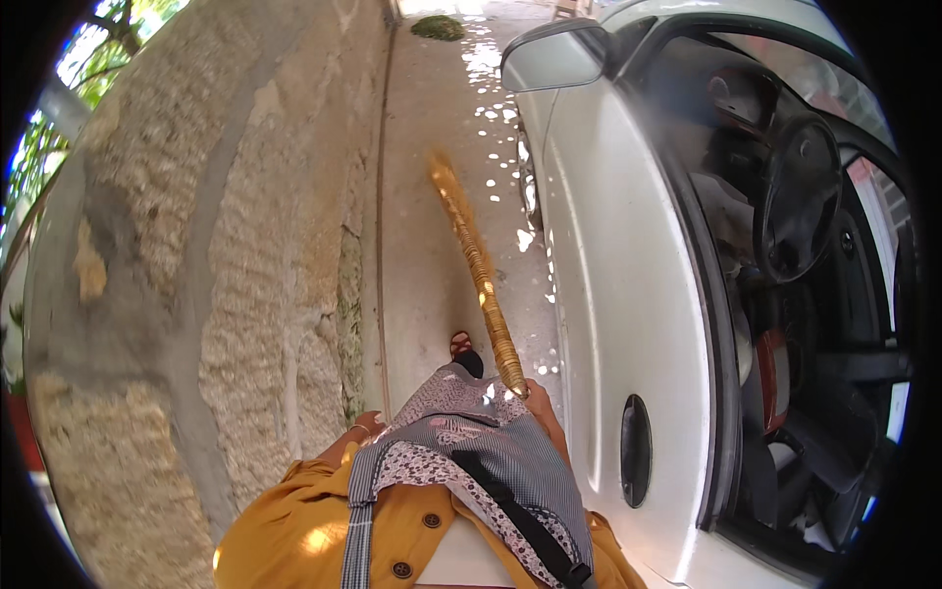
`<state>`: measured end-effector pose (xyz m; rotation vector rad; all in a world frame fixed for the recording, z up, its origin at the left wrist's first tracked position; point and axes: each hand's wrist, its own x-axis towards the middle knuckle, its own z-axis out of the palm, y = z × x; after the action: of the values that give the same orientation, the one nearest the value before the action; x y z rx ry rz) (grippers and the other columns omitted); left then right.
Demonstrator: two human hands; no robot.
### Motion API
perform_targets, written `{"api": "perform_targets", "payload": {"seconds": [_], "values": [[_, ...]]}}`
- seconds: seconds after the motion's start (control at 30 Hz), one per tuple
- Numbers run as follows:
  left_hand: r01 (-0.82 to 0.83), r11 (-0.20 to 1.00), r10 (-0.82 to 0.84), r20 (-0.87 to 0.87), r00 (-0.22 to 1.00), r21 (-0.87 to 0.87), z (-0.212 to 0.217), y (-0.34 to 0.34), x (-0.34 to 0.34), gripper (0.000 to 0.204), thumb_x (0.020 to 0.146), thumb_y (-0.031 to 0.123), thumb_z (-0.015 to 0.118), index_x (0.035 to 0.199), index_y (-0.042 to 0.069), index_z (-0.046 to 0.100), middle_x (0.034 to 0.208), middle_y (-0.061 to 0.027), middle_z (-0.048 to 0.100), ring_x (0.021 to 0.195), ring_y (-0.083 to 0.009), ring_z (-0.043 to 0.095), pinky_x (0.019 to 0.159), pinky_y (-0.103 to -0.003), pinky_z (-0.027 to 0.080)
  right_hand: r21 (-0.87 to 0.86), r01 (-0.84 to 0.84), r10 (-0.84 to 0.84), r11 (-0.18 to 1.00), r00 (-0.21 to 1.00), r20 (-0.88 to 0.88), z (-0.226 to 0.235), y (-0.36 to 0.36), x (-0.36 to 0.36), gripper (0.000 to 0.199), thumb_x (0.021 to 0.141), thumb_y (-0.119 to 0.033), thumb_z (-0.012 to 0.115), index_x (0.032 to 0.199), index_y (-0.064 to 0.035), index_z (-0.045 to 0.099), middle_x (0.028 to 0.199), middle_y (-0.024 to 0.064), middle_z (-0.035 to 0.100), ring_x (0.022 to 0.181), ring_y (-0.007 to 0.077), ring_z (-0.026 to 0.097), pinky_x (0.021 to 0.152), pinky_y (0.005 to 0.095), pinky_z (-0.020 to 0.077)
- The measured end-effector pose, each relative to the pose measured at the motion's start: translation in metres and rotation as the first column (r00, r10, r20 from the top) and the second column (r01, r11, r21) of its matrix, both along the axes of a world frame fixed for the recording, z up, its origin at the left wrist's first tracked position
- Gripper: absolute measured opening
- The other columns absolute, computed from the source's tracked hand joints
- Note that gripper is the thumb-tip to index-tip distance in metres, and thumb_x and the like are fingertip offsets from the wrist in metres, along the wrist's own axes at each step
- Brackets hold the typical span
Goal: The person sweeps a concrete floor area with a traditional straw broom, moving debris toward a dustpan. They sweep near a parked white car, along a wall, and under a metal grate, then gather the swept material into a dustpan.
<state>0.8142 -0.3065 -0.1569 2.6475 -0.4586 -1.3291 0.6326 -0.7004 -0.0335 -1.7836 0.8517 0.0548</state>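
A long golden straw broom [481, 280], wound with rings of binding, slants forward over the paved passage. Its far, bristly end is blurred. My right hand [536, 395] grips the near end of it beside my hip, though most of the fingers are hidden. On the other side, my left hand [367, 425] hangs low next to the patterned grey apron [442, 432], with a thin bracelet at the wrist. Its fingers show too little to say whether they are closed or apart.
A rough stone wall [255, 226] runs along my left. Close on my right stands a white car [608, 255] with a side mirror [555, 57] jutting into the passage. A green clump [438, 27] lies on the concrete ground [422, 118] far ahead.
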Motion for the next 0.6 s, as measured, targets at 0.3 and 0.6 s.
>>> {"api": "perform_targets", "payload": {"seconds": [0.3,0.6], "values": [[-0.135,0.715,0.249,0.069,0.966,-0.686,0.075,-0.200,0.250,0.043,0.076,0.012,0.058,0.117,0.001,0.049,0.095,-0.0124,0.061,0.085,-0.0186,0.059,0.076,-0.030,0.047,0.172,0.007,0.000,0.985,0.999,-0.041,0.087,-0.061,0.174,0.043,0.067,-0.037,0.067,0.092,-0.0026,0.059,0.091,0.0199,0.060,0.086,0.0301,0.058,0.073,0.0351,0.0433],[-0.329,0.655,0.213,-0.252,0.944,-0.681,0.117,-0.287,0.303,0.047,0.081,0.010,0.054,0.125,0.001,0.039,0.102,-0.0141,0.057,0.091,-0.0168,0.055,0.079,-0.028,0.044,0.051,-0.113,0.120,0.992,0.983,-0.142,0.060,-0.111,0.314,0.043,0.064,-0.033,0.067,0.083,0.0046,0.058,0.085,0.0233,0.060,0.082,0.0357,0.059,0.067,0.0383,0.0458]]}}
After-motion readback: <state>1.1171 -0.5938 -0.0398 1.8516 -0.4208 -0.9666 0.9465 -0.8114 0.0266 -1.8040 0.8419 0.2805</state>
